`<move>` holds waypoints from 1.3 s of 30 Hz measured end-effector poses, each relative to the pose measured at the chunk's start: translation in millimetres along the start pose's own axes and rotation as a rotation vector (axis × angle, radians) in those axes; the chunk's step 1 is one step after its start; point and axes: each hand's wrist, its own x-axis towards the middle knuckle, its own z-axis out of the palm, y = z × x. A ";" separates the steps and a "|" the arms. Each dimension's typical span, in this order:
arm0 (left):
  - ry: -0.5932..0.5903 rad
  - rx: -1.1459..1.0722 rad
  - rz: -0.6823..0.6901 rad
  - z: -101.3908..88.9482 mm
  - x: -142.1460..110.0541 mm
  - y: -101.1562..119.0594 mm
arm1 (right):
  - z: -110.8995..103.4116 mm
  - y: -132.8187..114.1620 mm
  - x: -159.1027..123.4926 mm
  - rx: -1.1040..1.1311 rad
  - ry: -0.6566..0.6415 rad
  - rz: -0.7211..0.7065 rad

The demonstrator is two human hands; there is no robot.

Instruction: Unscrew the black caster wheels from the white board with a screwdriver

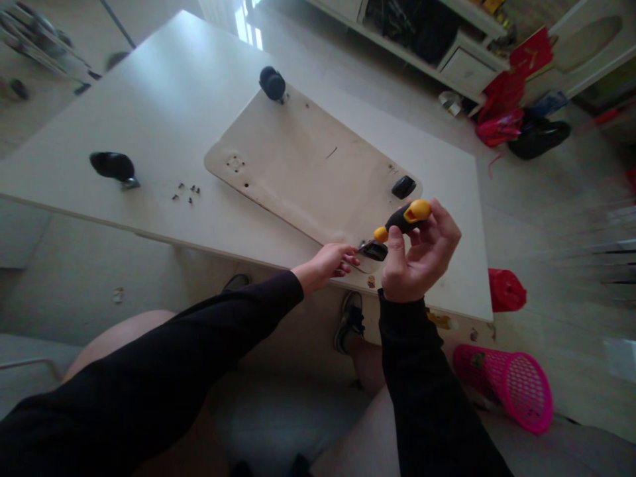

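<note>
A pale wooden board (303,165) lies flat on the white table (163,112). One black caster wheel (272,83) stands at its far corner, another (403,187) at its right corner. At the near corner sits a third caster (373,250). My right hand (420,255) is closed round a yellow-and-black screwdriver (403,218), its tip pointing down at that caster. My left hand (328,262) rests on the board's near edge with fingers curled beside the same caster. A loose caster (113,165) lies on the table at the left, next to several small screws (186,192).
A pink mesh basket (507,384) lies tipped on the floor at the lower right, near a red bag (504,290). Red and black bags (517,122) sit by white shelving (462,63) at the back right. My knees and a shoe (350,321) show under the table's near edge.
</note>
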 end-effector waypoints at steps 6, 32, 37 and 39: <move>0.001 0.019 0.005 -0.2 -0.2 -0.1 | 0.3 -2.8 2.6 0.070 -0.042 0.001; -0.005 0.046 0.013 0.4 -3.6 1.4 | 1.3 -2.6 0.9 0.115 -0.094 -0.021; 0.034 0.096 0.054 -0.1 -3.0 3.5 | -2.7 0.1 -0.9 0.061 -0.082 -0.001; 0.021 0.097 0.060 0.1 -3.0 3.6 | -3.0 -0.3 -0.9 0.055 -0.062 -0.011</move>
